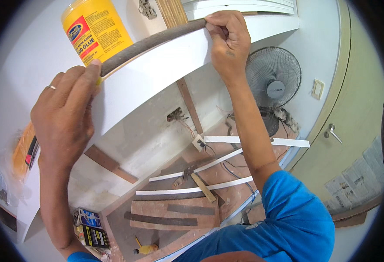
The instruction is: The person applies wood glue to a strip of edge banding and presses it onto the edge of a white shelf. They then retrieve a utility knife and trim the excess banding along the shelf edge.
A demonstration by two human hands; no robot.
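Observation:
A long, narrow dark brown strip (154, 40) with a lighter lower edge stretches between my two hands, along the white shelf (157, 74). My left hand (65, 115) pinches its near left end between thumb and fingers; a ring is on one finger. At the far right end, my right hand (229, 46) has its fingers closed on the strip. Just behind the strip stands a yellow plastic jar (106, 28) with a red label, close to my left fingertips. The upright wooden piece (173, 13) is behind the strip's middle, with a metal hinge (147, 8) beside it.
Below are white strips (174, 191), a board (146, 209) with dark strips, a yellow bottle (147, 249) and boxes (95, 236). Loose wires hang from a wall opening (174, 114). An electric fan (261, 72) stands right, near a door (353, 96). White panels (240, 8) lie far back.

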